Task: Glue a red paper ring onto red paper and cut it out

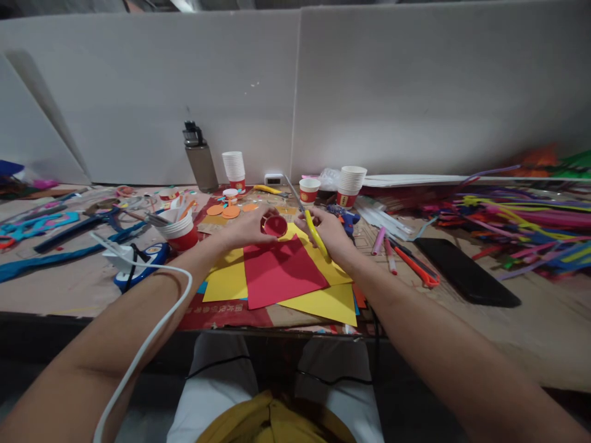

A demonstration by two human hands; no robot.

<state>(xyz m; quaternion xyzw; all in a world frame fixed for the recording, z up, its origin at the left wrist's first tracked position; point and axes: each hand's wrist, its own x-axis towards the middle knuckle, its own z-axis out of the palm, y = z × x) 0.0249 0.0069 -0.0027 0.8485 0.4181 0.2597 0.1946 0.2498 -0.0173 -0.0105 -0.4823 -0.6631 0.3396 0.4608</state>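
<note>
Center of frame: the left hand (252,226) holds a small red cup (276,226), its grip clamped on the cup's side, with the open end facing the camera. Just right of it, the right hand (325,231) has its grip clamped on yellow-handled scissors (314,235), blades directed toward the top of the frame. Below both hands, a red sheet (281,274) overlies yellow sheets (325,301) on the bench (549,320). Right of frame: a black phone (466,271). Upper left of center: a dark-topped bottle (202,163).
</note>
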